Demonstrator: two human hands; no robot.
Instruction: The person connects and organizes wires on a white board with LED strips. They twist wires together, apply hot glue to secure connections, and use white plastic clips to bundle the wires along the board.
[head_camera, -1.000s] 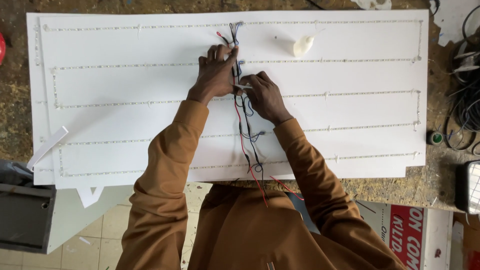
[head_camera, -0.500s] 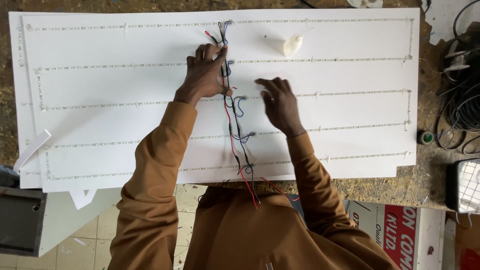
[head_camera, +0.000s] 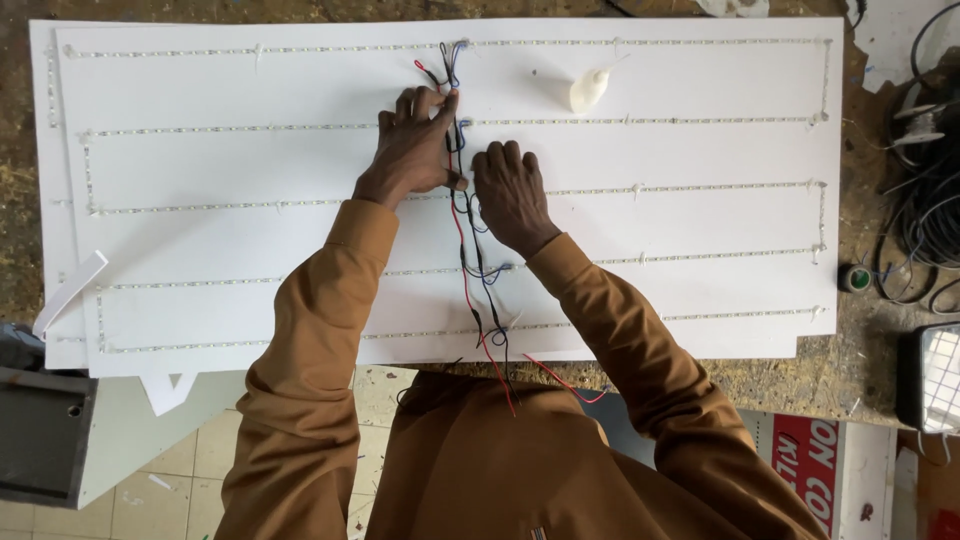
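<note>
A large white board (head_camera: 700, 150) lies flat on the workbench, with several thin LED strips (head_camera: 250, 128) running across it in rows. A bundle of red, black and blue wires (head_camera: 478, 270) runs down the board's middle and off its near edge. My left hand (head_camera: 410, 150) presses on the wires near the second strip, fingertips pinching them. My right hand (head_camera: 510, 190) rests palm down on the board just right of the wires, fingers together. Both arms wear brown sleeves.
A white glue bottle (head_camera: 588, 90) lies on the board at upper right. A small green tape roll (head_camera: 855, 278) and a tangle of black cables (head_camera: 930, 220) sit on the bench at right. A grey box (head_camera: 40, 440) stands at lower left.
My right hand left the wires, swung out to the right, then came back and settled flat beside the bundle. My left hand stayed on the wires.
</note>
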